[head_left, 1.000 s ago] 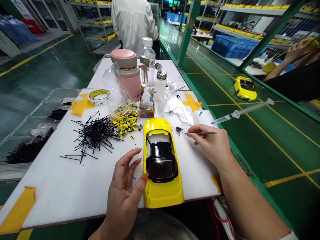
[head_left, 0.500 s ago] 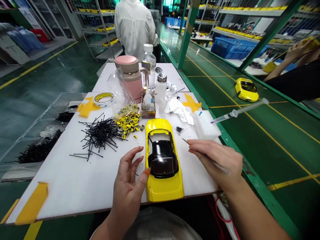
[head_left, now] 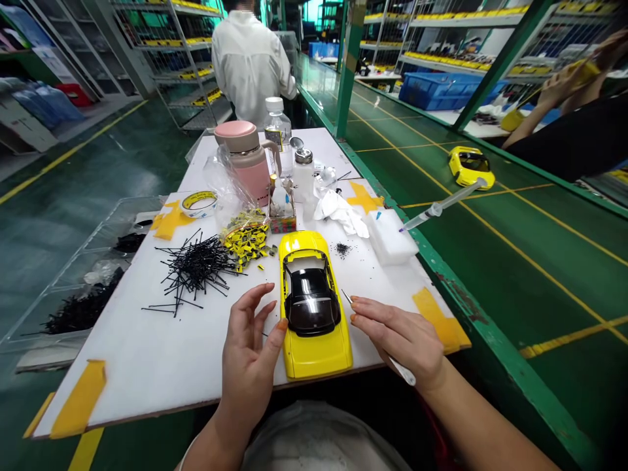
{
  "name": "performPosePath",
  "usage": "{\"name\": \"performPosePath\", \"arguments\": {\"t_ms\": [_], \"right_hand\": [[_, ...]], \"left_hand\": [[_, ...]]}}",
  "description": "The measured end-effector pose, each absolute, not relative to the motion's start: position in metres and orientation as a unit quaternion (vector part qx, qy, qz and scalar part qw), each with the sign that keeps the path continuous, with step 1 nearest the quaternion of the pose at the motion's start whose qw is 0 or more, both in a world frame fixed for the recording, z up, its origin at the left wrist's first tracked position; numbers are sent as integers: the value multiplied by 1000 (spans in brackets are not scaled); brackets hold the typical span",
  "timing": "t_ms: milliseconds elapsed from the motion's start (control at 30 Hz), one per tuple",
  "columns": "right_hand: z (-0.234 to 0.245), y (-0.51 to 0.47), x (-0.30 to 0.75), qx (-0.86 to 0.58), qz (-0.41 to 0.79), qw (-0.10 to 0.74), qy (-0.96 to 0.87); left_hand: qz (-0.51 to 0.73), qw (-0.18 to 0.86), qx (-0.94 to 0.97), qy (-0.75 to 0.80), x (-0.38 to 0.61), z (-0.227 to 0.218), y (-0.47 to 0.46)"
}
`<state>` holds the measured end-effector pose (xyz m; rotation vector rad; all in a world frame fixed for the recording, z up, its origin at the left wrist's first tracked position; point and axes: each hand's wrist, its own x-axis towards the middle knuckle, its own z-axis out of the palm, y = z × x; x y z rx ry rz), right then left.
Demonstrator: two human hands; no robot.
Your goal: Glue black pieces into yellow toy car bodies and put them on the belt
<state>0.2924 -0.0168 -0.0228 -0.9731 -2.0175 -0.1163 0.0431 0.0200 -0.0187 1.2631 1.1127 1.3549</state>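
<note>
A yellow model car body with a black roof and dark rear window lies lengthwise in front of me on the white table board. My left hand is at its left side, fingers apart and curved, the thumb tip against the car's edge. On the other side, my right hand grips slim metal tweezers, their fine tip pointing at the car's right edge but seemingly apart from it. Beyond the car is a small scatter of tiny black bits.
Black thin parts and yellow-black pieces are heaped at left. Behind stand a pink mug, bottle and dispenser. A syringe rests on a white block. Another yellow car sits on the green conveyor; co-workers are nearby.
My right hand has come left and slightly down with the tweezers, nearer the car. My left hand keeps its place beside the car. The view has shifted a little.
</note>
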Motion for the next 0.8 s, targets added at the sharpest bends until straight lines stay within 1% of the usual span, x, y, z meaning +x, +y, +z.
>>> {"name": "performPosePath", "arguments": {"t_ms": [367,667,800], "right_hand": [[-18,-12,289,-357,-49,450,-817],[-13,-12,289,-357,-65,422,-831],[-16,-14,289,-357,-60,431,-827]], "left_hand": [[551,472,516,457,43,-19,21],[549,474,516,456,43,-18,20],[548,476,518,453,43,-18,20]]}}
